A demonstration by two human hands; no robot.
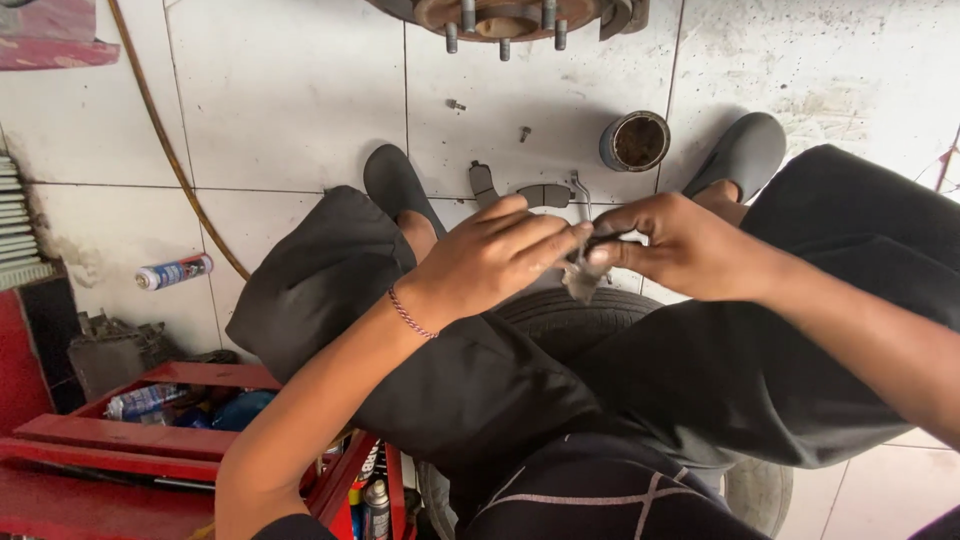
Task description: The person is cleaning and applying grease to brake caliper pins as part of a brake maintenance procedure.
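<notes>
A: What are the hands up to?

B: The left hand [495, 255] and the right hand [665, 245] meet fingertip to fingertip over the lap. Both pinch a small dark part [603, 240] between them, with a scrap of grey rag [583, 276] hanging just under it. Neither hand is slack; each is closed on that part.

A: Which step would you call it?

B: Wiping or rubbing the little piece clean, I'd judge. What it is exactly I cannot tell; the fingers cover most of it.

A: And around them?

B: At twelve o'clock from the hands, brake pads [525, 190] lie on the tiled floor [290, 90], with a round tin [636, 141] toward one o'clock and a rusty wheel hub [505, 20] farther up. A tyre [570, 315] sits below at six o'clock. A spray can [173, 271] lies at nine o'clock, a red tool cart [150, 440] at seven.

A: The next move calls for what?

B: A firm pinch while the rag turns round the part, probably.
</notes>
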